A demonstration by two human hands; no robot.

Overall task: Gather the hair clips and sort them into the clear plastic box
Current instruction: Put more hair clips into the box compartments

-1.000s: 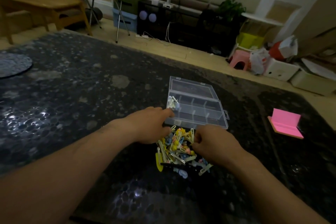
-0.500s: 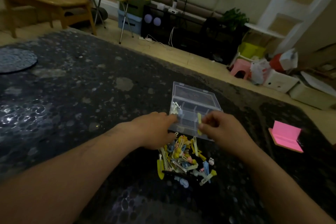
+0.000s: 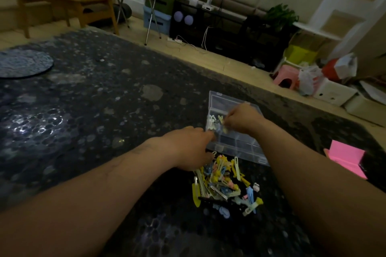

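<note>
While the left hand (image 3: 188, 148) has hardly shifted, resting on the table at the box's near left corner with its fingers curled over the top of the pile (image 3: 223, 183), I cannot tell from my feed whether it holds anything. That pile of loose clips lies just in front of the box (image 3: 246, 148) and looks about as big as it did a second ago, so I judge most of the sorting is still ahead. The real change is further right. The right hand (image 3: 244, 120) was down on the pile a second ago and lifting a yellow clip (image 3: 224, 130) over the box's near edge half a second ago. Now it hangs above the left-end compartment, fingers pinched narrow on that clip, right over the sorted clips (image 3: 214, 120) already lying there. I reckon the drop is next, one more clip put away. Toward the table's right edge the pink pad (image 3: 344, 158) has not moved.
</note>
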